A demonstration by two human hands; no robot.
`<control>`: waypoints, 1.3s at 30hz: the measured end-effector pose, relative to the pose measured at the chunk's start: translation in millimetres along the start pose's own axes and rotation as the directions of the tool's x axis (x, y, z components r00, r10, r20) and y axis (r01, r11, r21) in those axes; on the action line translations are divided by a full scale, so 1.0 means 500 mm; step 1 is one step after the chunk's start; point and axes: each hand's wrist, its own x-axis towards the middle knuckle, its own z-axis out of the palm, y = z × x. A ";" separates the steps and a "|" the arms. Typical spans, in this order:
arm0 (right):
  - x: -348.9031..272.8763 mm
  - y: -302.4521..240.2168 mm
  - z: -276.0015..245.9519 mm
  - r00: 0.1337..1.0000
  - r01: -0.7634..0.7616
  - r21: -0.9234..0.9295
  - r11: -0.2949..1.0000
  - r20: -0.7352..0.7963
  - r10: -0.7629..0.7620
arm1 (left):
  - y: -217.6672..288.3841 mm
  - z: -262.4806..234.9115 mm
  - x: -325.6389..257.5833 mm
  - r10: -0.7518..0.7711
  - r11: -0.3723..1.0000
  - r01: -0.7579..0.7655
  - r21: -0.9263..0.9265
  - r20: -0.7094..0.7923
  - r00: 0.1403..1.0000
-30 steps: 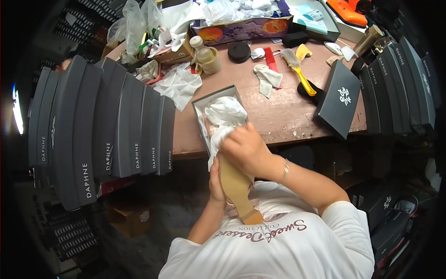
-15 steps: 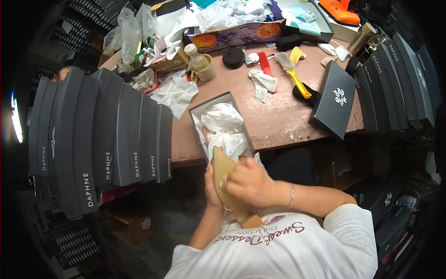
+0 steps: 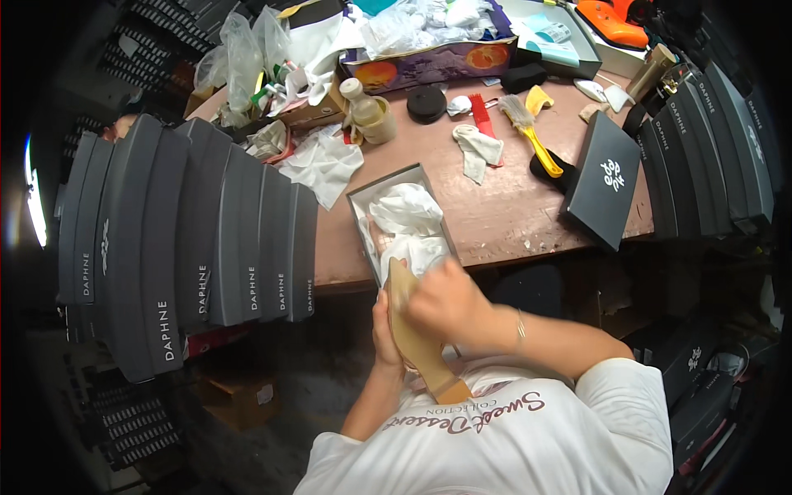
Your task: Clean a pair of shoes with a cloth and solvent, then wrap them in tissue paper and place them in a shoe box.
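A shoe (image 3: 419,346) with a tan, pointed sole is held sole outward above my lap, its toe toward the table and its heel near my shirt. My left hand (image 3: 386,334) grips the shoe along its left side. My right hand (image 3: 445,305) is a closed fist over the front part of the sole, blurred by motion. Whatever its fingers hold is hidden. Just beyond the toe, an open grey shoebox (image 3: 356,216) with crumpled white tissue paper (image 3: 404,210) inside sits at the table's near edge.
Dark shoeboxes stand in rows at left (image 3: 157,247) and right (image 3: 718,157). A box lid (image 3: 606,181) lies at the table's right. Farther back are a yellow-handled brush (image 3: 540,148), red brush (image 3: 481,115), white cloth (image 3: 478,153), bottle (image 3: 363,103), round black tin (image 3: 426,105) and purple carton (image 3: 429,68).
My right fist has moved up along the sole toward the toe. The left hand keeps its hold on the shoe. The whole view has shifted slightly.
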 end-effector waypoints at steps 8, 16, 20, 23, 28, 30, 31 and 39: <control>0.017 0.025 -0.017 0.999 -0.051 0.055 0.997 0.002 0.051 | 0.001 -0.005 0.000 -0.060 0.996 0.064 -0.059 0.075 0.995; 0.036 0.036 -0.034 0.993 -0.120 0.164 0.979 0.015 0.119 | -0.008 -0.052 0.003 -0.125 0.984 0.157 -0.087 0.302 0.945; -0.029 -0.021 -0.045 0.997 -0.070 0.183 0.981 0.040 0.064 | -0.002 -0.055 0.007 0.052 0.990 -0.006 -0.138 0.331 0.942; -0.007 0.009 -0.036 0.999 -0.029 0.069 0.997 -0.030 0.031 | -0.007 -0.021 0.001 -0.026 0.999 0.029 -0.029 0.103 0.994; 0.038 0.012 -0.018 0.998 -0.056 0.129 0.990 -0.029 0.060 | 0.006 -0.029 -0.007 -0.031 0.997 0.044 -0.056 0.204 0.978; -0.009 -0.036 -0.024 0.999 0.037 0.103 0.994 -0.025 -0.035 | 0.013 -0.051 0.016 0.052 0.995 -0.011 -0.096 0.440 0.896; -0.007 -0.034 -0.023 0.999 0.053 0.070 0.996 -0.013 -0.052 | -0.001 -0.081 0.016 0.036 0.999 -0.024 -0.036 0.363 0.931; 0.066 0.102 0.016 0.548 -0.503 0.840 -0.203 0.492 0.676 | 0.004 -0.022 -0.013 0.043 0.997 -0.023 -0.074 0.286 0.957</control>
